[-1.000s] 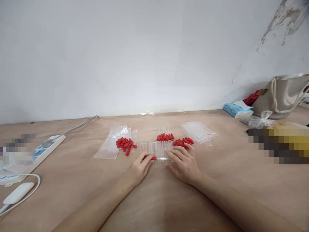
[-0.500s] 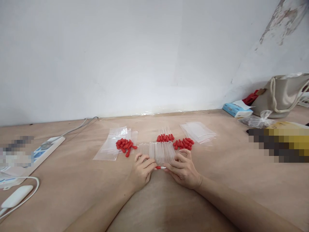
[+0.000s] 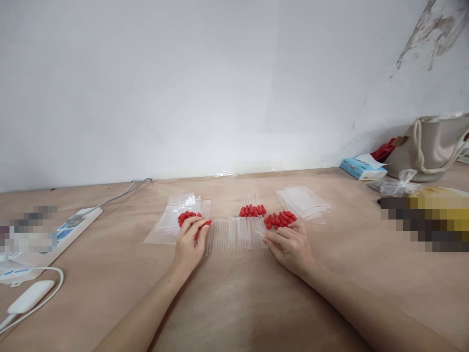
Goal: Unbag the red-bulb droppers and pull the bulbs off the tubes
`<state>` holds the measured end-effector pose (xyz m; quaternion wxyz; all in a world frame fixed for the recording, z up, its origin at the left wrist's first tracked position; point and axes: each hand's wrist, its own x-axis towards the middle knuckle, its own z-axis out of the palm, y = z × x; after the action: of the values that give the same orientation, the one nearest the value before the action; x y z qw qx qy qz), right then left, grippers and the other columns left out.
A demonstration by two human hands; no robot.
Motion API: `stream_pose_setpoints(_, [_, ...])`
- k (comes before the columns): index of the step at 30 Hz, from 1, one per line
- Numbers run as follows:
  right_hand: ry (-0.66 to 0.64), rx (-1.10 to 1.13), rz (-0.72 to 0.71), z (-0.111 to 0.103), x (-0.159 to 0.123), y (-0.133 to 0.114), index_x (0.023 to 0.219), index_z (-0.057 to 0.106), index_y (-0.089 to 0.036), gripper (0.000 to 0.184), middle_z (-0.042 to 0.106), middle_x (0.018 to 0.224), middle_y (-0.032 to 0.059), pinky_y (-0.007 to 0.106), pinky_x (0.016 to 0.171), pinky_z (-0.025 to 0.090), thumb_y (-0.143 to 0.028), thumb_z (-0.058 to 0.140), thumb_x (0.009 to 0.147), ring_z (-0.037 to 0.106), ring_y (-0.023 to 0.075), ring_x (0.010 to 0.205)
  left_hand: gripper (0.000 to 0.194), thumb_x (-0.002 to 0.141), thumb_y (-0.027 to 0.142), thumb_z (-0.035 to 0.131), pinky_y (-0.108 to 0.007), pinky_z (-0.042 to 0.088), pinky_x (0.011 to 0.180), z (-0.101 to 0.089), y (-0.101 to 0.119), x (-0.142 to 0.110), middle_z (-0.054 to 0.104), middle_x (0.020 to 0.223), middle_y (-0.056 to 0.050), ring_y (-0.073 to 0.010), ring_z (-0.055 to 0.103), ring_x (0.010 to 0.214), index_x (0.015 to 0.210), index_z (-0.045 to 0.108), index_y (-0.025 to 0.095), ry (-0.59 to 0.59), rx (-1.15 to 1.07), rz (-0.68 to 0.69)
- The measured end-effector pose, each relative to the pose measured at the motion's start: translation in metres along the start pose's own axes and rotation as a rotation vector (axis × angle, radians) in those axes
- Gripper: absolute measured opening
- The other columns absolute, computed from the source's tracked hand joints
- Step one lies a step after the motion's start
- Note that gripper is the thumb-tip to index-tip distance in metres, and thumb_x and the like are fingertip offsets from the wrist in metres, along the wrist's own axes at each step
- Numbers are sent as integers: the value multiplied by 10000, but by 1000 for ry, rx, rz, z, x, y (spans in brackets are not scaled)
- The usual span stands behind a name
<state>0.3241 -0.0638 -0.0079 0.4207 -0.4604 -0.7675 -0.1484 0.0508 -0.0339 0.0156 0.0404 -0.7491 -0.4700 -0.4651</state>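
My left hand (image 3: 189, 244) reaches over the left heap of red rubber dropper bulbs (image 3: 186, 216). Its thumb and fingers pinch one red bulb (image 3: 207, 223), partly covered by the fingertips. In my right hand (image 3: 291, 248) is a clear dropper tube (image 3: 261, 234), one end poking out to the left past the fingertips. Between the hands lies a row of clear dropper tubes (image 3: 229, 233), side by side. Behind that row, several droppers with red bulbs fitted (image 3: 252, 210) point their thin tips toward the wall. A second heap of red bulbs (image 3: 280, 219) sits just beyond my right hand.
Clear zip bags lie in a left stack (image 3: 161, 230) and a right stack (image 3: 306, 201). On the left is a power strip (image 3: 82, 222) with cables and a white adapter (image 3: 31, 297). At the right are a blue tissue pack (image 3: 361, 168), a beige bag (image 3: 421, 146) and a knotted plastic bag (image 3: 395, 183).
My hands were together at the row's front edge with a red bulb and clear tube between them. They have separated: left to the left heap, right slightly right and up with a tube.
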Motion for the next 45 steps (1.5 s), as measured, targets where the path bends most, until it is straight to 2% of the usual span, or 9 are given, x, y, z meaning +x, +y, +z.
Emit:
stream_pose_setpoints(5, [-145,-14,109,13,13,-9,1003,604,-160,288,601,662,18,270,668,273,-135,424,780,518,118,624,265,815,282,424,-301,458,758,-9,-23,24,540,917,-70,-182,548,870,978,612,191,-41,127,-229])
stream_pose_setpoints(13, [-270,-198,184,28,34,-21,784,618,-154,198,635,721,53,311,680,216,-107,439,713,516,144,629,157,716,351,523,-372,343,844,-12,-60,71,649,838,1,-205,578,844,781,598,230,-267,371,-501])
stream_pose_setpoints(19, [-287,-244,131,31,30,-32,728,598,-159,168,605,734,45,337,702,193,-160,434,765,484,139,657,266,765,446,454,-403,282,877,-8,-62,68,664,855,-6,-206,573,856,772,608,230,-331,321,-506])
stream_pose_setpoints(23, [-308,-214,123,30,28,-37,757,602,-158,224,597,765,50,350,721,195,-316,452,811,480,155,708,293,795,455,421,-429,256,891,-8,-58,65,663,855,-10,-212,572,849,783,618,238,-330,319,-446])
stream_pose_setpoints(26, [-325,-174,115,28,28,-36,783,610,-163,331,584,786,57,360,737,199,-445,440,817,472,171,755,242,789,417,463,-441,219,920,-4,-48,61,642,934,-30,-229,539,939,792,627,240,-245,374,-251])
stream_pose_setpoints(31, [-342,-27,22,19,27,-28,1036,566,-188,694,537,885,65,364,761,216,-734,473,619,450,194,821,168,787,364,509,-452,164,959,4,-27,55,618,949,-23,-212,511,999,842,615,247,-244,339,50])
stream_pose_setpoints(35, [-341,20,-75,21,28,-27,1152,507,-200,854,519,891,68,395,807,208,-787,487,531,429,202,832,167,792,339,492,-430,238,930,18,-12,58,615,950,-29,-210,511,986,815,619,233,-299,250,-8])
stream_pose_setpoints(40, [-339,-11,-124,27,31,-35,1050,571,-250,522,519,862,46,413,841,184,-631,502,700,408,180,817,262,757,421,496,-283,387,780,58,10,80,627,906,-39,-182,547,879,820,614,196,-611,49,-250])
stream_pose_setpoints(45, [-307,-43,-118,32,32,-37,950,609,-228,382,521,822,42,411,841,184,-540,470,780,401,170,804,326,670,491,561,-227,340,482,92,20,103,536,511,17,-115,469,477,654,586,167,-815,32,-409])
